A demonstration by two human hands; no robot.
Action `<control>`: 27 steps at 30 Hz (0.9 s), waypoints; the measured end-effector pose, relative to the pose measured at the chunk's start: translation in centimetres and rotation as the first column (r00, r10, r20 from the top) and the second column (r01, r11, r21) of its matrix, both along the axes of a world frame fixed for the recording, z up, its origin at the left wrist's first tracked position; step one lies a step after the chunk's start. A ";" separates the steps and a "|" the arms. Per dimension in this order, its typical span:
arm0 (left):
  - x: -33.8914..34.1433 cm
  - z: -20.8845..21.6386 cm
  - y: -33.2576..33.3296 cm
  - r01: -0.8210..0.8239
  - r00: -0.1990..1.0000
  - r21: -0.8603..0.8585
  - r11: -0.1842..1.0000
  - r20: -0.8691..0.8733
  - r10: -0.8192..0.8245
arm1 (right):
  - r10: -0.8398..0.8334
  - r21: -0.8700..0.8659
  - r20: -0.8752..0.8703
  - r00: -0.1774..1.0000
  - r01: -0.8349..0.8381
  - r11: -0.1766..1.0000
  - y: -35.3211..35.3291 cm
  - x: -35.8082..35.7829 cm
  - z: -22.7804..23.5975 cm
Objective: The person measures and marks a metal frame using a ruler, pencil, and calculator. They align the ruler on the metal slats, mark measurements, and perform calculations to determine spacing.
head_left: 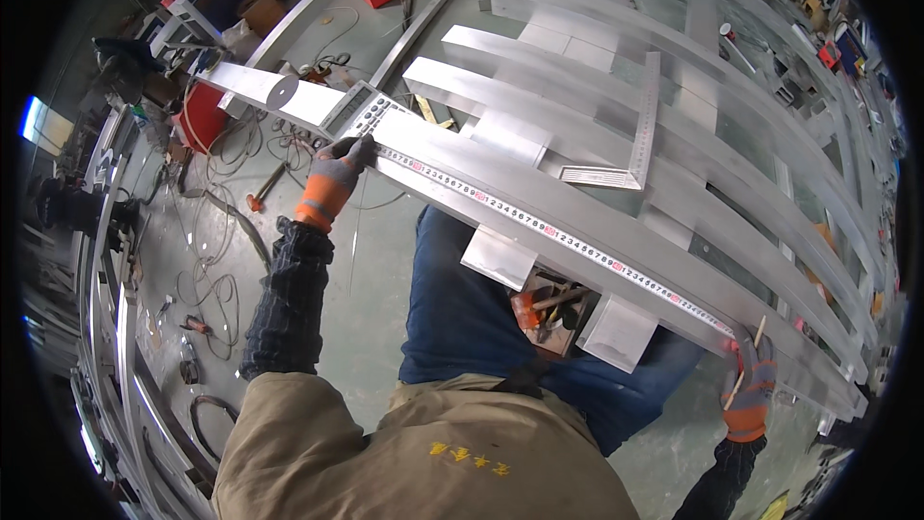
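Observation:
A white tape measure (515, 214) is stretched along a long silver metal tube (577, 215) that crosses in front of me. My left hand (332, 177), in an orange and grey glove, pinches the tape's end against the tube, beside a calculator (364, 114). At the tube's right part my right hand (751, 380), gloved alike, is closed around the tape's other end. A thin pencil-like stick (759, 337) is also held in it. The case of the tape is mostly hidden by the fingers. A metal try square (643, 130) rests on the tubes beyond.
Several parallel silver tubes (568, 5) lie farther off on crosswise metal supports (616, 335). A grey disc (282, 92) sits left of the calculator. Cables and a hammer (265, 188) lie on the floor at left. Below the tube stands a box of tools (553, 313).

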State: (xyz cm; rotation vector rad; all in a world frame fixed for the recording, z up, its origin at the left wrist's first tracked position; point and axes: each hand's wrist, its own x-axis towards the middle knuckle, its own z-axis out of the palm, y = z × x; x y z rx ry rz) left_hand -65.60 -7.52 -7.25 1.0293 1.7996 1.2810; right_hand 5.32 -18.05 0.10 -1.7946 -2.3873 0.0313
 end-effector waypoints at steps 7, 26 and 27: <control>0.1 -0.4 0.0 -0.039 0.995 0.004 0.999 -0.087 0.040 | 0.020 0.005 0.037 0.999 -0.021 1.000 -0.6 0.2 1.3; -1.2 -1.7 1.0 -0.026 0.995 -0.022 0.999 -0.098 0.024 | 0.004 0.041 0.086 0.996 -0.007 0.999 -0.8 1.0 0.6; -1.0 -1.6 0.9 -0.023 0.997 -0.012 1.000 -0.078 0.022 | 0.004 0.054 0.080 0.997 -0.008 0.999 -0.9 1.1 0.6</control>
